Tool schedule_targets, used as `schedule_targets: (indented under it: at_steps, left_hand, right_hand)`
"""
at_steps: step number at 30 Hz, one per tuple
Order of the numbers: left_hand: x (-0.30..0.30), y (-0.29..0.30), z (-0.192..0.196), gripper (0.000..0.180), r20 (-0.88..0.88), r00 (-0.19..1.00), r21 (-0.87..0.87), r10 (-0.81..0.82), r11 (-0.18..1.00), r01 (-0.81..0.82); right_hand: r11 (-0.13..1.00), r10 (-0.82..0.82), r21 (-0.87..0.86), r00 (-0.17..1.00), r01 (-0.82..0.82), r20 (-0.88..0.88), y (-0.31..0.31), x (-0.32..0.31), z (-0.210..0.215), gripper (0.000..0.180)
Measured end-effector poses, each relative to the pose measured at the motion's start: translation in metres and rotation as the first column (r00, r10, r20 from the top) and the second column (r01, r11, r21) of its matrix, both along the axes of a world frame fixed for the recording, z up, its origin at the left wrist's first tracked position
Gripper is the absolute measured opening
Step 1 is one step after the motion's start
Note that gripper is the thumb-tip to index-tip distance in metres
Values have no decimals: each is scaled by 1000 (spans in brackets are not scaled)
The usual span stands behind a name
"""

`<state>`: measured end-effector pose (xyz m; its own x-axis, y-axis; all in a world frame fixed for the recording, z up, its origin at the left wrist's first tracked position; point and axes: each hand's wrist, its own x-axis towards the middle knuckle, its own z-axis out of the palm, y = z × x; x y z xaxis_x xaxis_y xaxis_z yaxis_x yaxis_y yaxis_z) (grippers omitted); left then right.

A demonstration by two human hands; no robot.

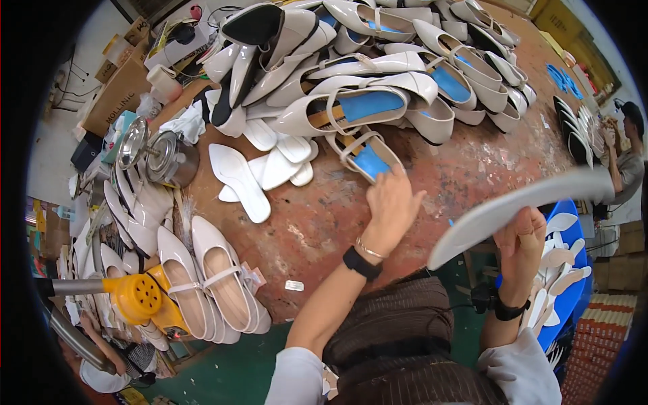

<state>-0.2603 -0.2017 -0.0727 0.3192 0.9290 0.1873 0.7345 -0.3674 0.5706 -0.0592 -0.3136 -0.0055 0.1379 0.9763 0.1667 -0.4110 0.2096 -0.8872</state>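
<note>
A beige patent strap shoe (364, 156) with a blue patch inside lies at the near edge of a shoe pile. My left hand (393, 206) reaches to its heel, the fingertips touching the rim and the thumb spread apart to the right. My right hand (523, 244) is closed on a white insole (472, 226), raised over the table's right edge and blurred by motion. Just beyond my left hand, another beige strap shoe (344, 108) with a blue patch rests on the pile. Several white insoles (241, 182) lie left of the pile.
Finished-looking beige shoes (223, 287) stand at the table's left edge beside a yellow round fixture (137, 299). A metal pot (172, 158) is at the back left. A blue bin (574, 260) of insoles is at my right. Another person (631, 155) works at the far right.
</note>
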Motion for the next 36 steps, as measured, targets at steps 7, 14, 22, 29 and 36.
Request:
schedule_targets:
  at_steps: [7,14,22,29,36]
  left_hand:
    - [-102,-105,35,25,-88,965,117,-246,960,255]
    - [-209,-171,-22,33,-281,960,-14,2,1000,-6]
    - [-187,-186,-72,117,231,937,52,262,958,-281]
    - [-187,-186,-85,139,417,878,100,235,948,-301]
    - [-190,-187,-82,123,266,932,49,248,962,-270]
  right_hand:
    - [888,-234,-433,963,156,-133,-1,-25,-23,52]
    - [985,60,12,412,-171,909,12,-44,-41,56]
    - [839,-7,139,244,-526,970,21,-104,-84,30]
    - [789,148,118,372,-603,916,36,-139,-85,37]
    - [844,190,8,313,-536,931,30,-117,-87,35]
